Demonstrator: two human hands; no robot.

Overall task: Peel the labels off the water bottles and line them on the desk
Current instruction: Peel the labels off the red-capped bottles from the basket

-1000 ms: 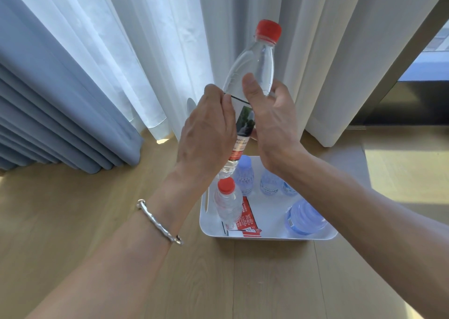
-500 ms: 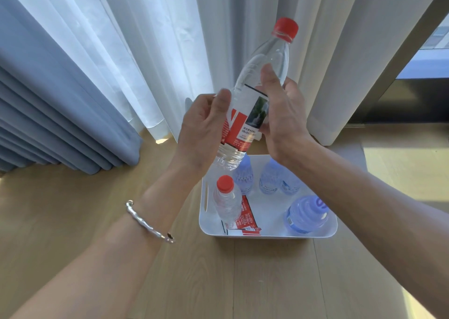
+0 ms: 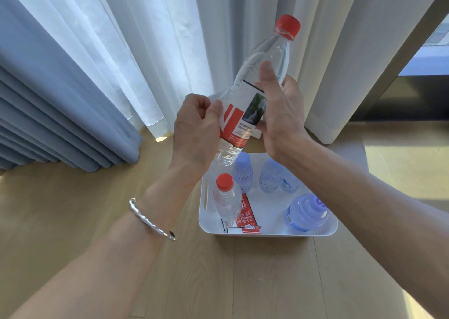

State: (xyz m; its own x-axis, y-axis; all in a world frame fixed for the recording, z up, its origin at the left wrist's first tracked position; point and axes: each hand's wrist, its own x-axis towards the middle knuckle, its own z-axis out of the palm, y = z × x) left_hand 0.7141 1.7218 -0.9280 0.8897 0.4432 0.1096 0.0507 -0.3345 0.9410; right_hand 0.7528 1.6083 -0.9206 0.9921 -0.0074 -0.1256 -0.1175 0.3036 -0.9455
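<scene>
A clear water bottle with a red cap hangs tilted in the air, cap up and to the right. Its red and white label still wraps the middle. My right hand grips the bottle from the right, thumb on the label's top edge. My left hand is closed on the lower left side, fingers pinched at the label's edge. Below, a white bin holds a bare red-capped bottle, a peeled red label and several blue-tinted bottles.
The bin sits on a light wooden desk near its far edge. White sheer curtains and a blue-grey drape hang behind. A dark window frame stands at the right. A silver bracelet circles my left wrist.
The bottle has tilted further right and turned, so more of the label faces me. My left hand slid down and left to the label's edge; my right hand stayed on the bottle.
</scene>
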